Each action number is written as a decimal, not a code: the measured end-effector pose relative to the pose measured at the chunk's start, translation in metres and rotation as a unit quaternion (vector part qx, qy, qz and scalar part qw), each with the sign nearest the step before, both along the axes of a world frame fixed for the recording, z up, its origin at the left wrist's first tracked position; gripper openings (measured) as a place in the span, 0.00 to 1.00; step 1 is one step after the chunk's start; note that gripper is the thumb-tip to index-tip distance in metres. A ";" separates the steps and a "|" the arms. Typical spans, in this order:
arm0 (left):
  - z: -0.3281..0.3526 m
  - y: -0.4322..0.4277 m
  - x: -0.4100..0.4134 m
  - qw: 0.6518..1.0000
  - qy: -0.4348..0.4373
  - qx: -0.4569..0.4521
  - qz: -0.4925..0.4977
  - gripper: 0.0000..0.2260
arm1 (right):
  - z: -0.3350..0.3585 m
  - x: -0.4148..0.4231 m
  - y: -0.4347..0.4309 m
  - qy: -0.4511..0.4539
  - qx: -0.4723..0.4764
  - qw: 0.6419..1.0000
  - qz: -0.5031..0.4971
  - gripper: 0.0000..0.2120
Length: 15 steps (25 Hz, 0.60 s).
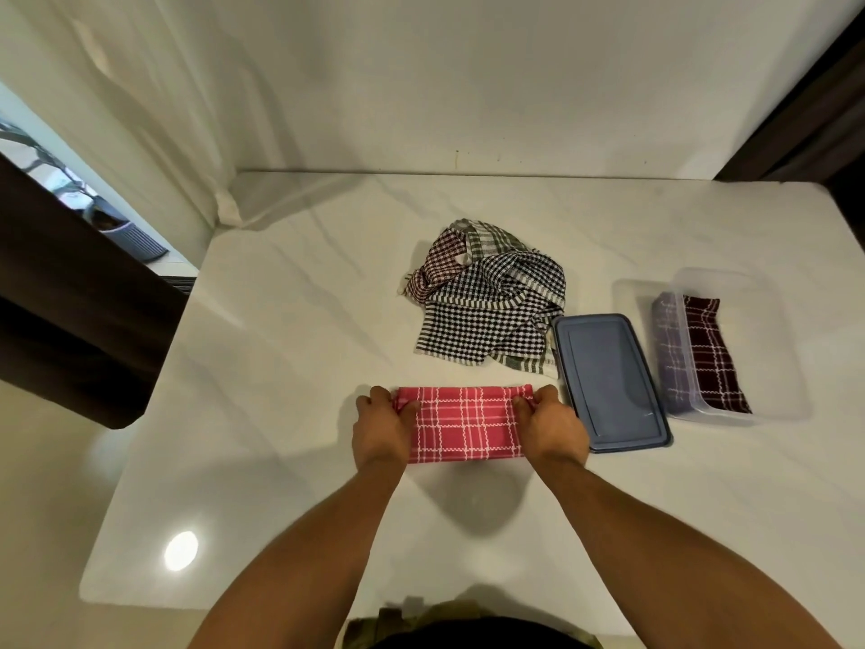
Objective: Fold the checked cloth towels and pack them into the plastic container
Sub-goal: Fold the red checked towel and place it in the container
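Pink towel (463,423) ends — under hands

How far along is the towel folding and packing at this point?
Early on. Done: one dark maroon towel lies folded in the clear container, whose blue lid is off beside it. In hand: the left hand and right hand grip the ends of the pink checked towel, mid-fold. Left: the crumpled pile of checked towels, then packing.
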<state>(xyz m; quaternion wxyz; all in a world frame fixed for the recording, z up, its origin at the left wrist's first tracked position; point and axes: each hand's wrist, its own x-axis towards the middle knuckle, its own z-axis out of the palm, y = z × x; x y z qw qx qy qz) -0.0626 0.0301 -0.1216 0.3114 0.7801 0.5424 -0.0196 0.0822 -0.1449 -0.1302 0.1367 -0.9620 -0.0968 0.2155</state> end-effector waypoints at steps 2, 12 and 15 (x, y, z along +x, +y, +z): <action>0.000 0.000 -0.003 1.000 0.006 0.017 -0.025 0.18 | 0.000 -0.001 -0.001 0.003 0.007 1.000 -0.004 0.18; -0.016 -0.016 -0.012 0.854 0.033 0.219 -0.471 0.27 | 0.001 -0.024 0.002 -0.157 0.137 0.932 0.296 0.12; -0.030 -0.014 -0.018 0.852 0.083 0.194 -0.480 0.30 | -0.011 -0.026 -0.005 -0.100 0.056 0.933 0.342 0.23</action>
